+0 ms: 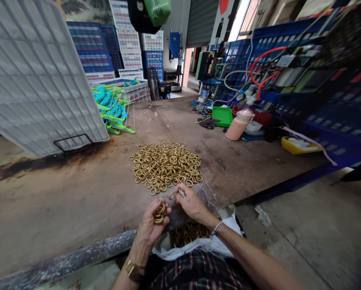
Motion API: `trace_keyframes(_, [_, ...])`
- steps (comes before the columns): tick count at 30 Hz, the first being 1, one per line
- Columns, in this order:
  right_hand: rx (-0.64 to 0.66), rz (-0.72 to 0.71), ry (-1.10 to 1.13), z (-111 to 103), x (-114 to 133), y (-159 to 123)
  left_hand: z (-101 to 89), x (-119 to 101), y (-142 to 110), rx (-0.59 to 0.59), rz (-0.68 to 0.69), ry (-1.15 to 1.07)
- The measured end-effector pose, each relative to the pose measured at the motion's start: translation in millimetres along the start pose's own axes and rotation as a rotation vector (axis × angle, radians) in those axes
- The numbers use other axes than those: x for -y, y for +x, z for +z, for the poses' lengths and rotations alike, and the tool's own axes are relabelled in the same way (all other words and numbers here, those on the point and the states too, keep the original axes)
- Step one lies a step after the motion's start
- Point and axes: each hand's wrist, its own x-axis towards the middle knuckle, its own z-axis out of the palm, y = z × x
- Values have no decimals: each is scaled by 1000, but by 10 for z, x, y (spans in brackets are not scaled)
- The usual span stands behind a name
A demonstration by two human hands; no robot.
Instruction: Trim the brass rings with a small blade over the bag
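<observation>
Landmark: one heap of small, round, brass-coloured metal rings, loose on the brown, stained surface.

Risks, in our judgement:
- Rings in our cupped left hand could slide off the palm if it tips or we loosen our hold; they are piled without support from above.
- The single ring in our right hand could slip, being pinched only at its rim.
- Anything dropped nearer to us than the heap could fall over the edge, since both hands are close to it.
- A brush of the wrist could scatter the heap's near rings, which lie singly.

Fingers, left: curled part-way, palm up, around several brass-coloured rings; the count is hidden.
Fingers, right: nearly closed, thumb against fingertips, on one thin brass-coloured ring and a small silvery metal piece, whose full shape we cannot tell.

Surroundings, by the heap:
- Nearer to us, below the edge: one white sack with darker rings inside.
- Left: one tilted white ribbed plastic crate.
- Beyond, to the left: turquoise and lime-green plastic pieces.
- Beyond, to the right: one pink bottle and one green plastic tray.
</observation>
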Motion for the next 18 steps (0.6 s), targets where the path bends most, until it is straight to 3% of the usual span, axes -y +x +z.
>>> trace_keyframes(3, [12,-31,-3,-13,42,-58,1,31,18,-59,-9,14])
trace_keyframes(10, [42,-85,-34,4,30,-90,70,73,14,-21,28,167])
trace_keyframes(18, [64,-22,28,20,42,-97,78,112,24,-14,96,241])
